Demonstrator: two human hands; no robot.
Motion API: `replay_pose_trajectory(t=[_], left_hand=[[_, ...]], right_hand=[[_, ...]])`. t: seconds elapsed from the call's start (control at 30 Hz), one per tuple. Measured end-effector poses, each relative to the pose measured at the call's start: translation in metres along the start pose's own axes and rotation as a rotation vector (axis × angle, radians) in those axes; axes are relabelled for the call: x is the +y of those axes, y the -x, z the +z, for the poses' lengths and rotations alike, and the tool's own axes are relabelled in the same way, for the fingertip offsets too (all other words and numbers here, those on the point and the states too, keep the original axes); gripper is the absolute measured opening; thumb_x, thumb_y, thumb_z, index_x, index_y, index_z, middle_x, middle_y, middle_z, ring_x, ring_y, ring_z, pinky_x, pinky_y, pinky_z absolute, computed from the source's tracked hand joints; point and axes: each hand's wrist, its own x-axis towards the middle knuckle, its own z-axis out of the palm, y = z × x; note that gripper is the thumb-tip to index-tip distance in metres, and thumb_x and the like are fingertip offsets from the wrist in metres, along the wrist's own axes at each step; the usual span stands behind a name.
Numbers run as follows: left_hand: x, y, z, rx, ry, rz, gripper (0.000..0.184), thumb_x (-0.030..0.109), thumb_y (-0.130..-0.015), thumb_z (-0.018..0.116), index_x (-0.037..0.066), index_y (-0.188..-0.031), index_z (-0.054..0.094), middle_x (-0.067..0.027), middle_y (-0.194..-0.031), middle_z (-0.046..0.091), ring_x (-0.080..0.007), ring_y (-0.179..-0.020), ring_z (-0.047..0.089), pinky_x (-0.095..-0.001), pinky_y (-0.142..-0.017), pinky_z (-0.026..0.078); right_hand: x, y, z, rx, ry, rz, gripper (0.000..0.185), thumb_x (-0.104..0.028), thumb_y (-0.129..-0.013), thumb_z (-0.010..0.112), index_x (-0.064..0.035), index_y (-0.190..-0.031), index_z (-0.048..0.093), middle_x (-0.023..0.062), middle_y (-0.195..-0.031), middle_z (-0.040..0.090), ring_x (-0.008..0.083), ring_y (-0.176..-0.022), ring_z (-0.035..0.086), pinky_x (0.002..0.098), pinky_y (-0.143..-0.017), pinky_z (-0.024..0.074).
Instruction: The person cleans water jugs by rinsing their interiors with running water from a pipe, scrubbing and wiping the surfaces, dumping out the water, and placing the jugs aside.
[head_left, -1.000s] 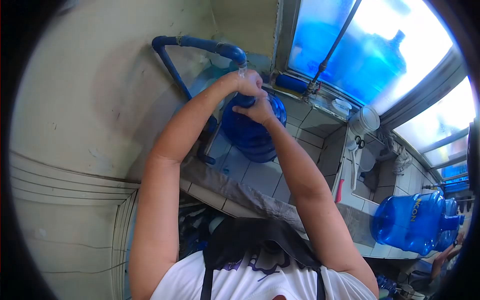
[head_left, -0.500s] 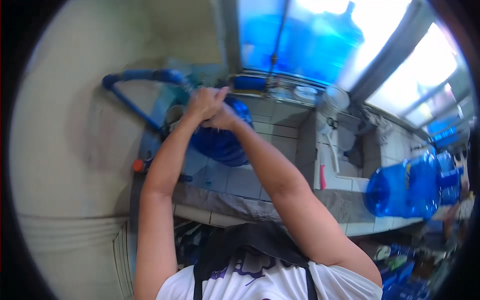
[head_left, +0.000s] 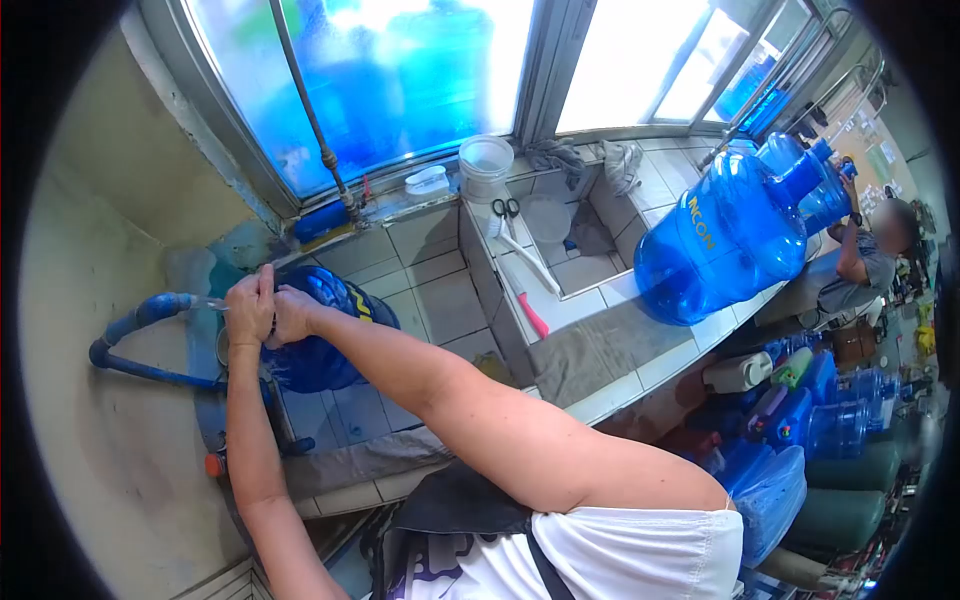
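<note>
My left hand (head_left: 247, 308) is at the mouth of the blue pipe (head_left: 165, 306), where clear water runs toward it. Its visible fingers are stretched out. Against it, my right hand (head_left: 293, 314) sits over the top of a big blue water jug (head_left: 318, 364); its fingertips are hidden. The jug stands in the tiled basin (head_left: 408, 250) with yellow lettering on its side. Its neck is hidden behind my hands.
A white bucket (head_left: 486, 168), scissors (head_left: 505, 208) and a brush with a pink handle (head_left: 533, 315) are on the tiled ledge. Blue jugs (head_left: 715, 240) lie at the right. Beyond them, a person (head_left: 862, 268) is near more containers. A grey cloth (head_left: 590, 355) covers the counter edge.
The view has turned right, so the pipe, basin and jug now appear farther left and lower. Both hands remain together near the jug's top. The person at the right shows more fully.
</note>
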Motion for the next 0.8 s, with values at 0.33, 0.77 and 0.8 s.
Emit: replay_pose_trajectory(t=[0.33, 0.77, 0.8], left_hand=[[-0.025, 0.005, 0.019, -0.197, 0.275, -0.182, 0.045, 0.044, -0.087, 0.065, 0.000, -0.076, 0.067, -0.0157, -0.069, 0.065, -0.0225, -0.063, 0.060, -0.0366, -0.062, 0.046], [0.004, 0.008, 0.036, -0.265, 0.719, -0.338, 0.054, 0.050, -0.088, 0.063, 0.004, -0.060, 0.067, -0.0063, -0.071, 0.068, -0.0175, -0.077, 0.062, -0.0318, -0.081, 0.047], [0.007, 0.009, 0.039, -0.249, 0.717, -0.349, 0.054, 0.050, -0.088, 0.063, 0.004, -0.060, 0.067, -0.0063, -0.071, 0.068, -0.0175, -0.077, 0.062, -0.0318, -0.081, 0.047]], right_hand=[[0.009, 0.106, -0.047, 0.348, 0.284, -0.176, 0.047, -0.027, -0.067, 0.080, -0.0043, -0.103, 0.061, 0.0164, -0.103, 0.060, 0.0374, -0.101, 0.057, 0.0464, -0.084, 0.0478], [0.084, 0.359, -0.157, 0.416, 0.713, 0.600, 0.022, -0.017, -0.084, 0.062, -0.0018, -0.100, 0.060, 0.0192, -0.083, 0.065, 0.0376, -0.079, 0.066, 0.0464, -0.073, 0.0518], [0.090, 0.357, -0.157, 0.406, 0.711, 0.583, 0.022, -0.017, -0.084, 0.062, -0.0018, -0.100, 0.060, 0.0192, -0.083, 0.065, 0.0376, -0.079, 0.066, 0.0464, -0.073, 0.0518]])
